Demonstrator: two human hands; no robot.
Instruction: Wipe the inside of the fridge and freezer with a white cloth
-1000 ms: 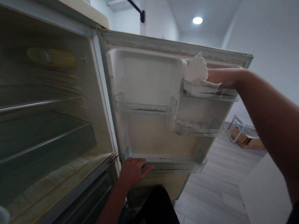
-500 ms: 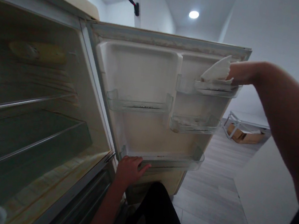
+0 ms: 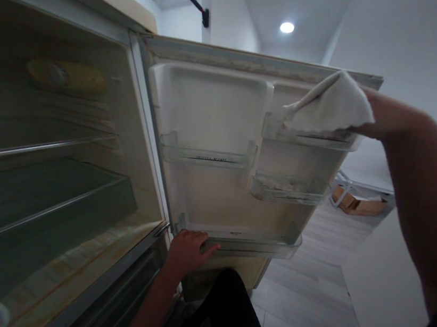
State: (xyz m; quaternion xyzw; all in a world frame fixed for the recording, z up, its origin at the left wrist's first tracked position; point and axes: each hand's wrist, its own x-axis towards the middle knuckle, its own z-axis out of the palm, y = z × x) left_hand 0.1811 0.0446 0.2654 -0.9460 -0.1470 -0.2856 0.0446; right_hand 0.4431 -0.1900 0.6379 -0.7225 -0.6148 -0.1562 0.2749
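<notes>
A white cloth is in my right hand, whose fingers are mostly hidden behind it. The cloth drapes into the upper right clear door shelf of the open fridge door. My left hand is low at the hinge side, its fingers curled over the rim of the bottom door shelf and the thumb sticking out to the right.
To the left is the fridge interior with glass shelves and a yellowed lamp cover. Other clear door shelves are a left one and a lower right one. A cardboard box sits on the floor beyond the door.
My right hand has turned and brought the cloth up and out of the upper shelf, so more of it shows. My left hand stays at the bottom shelf. The view has shifted slightly.
</notes>
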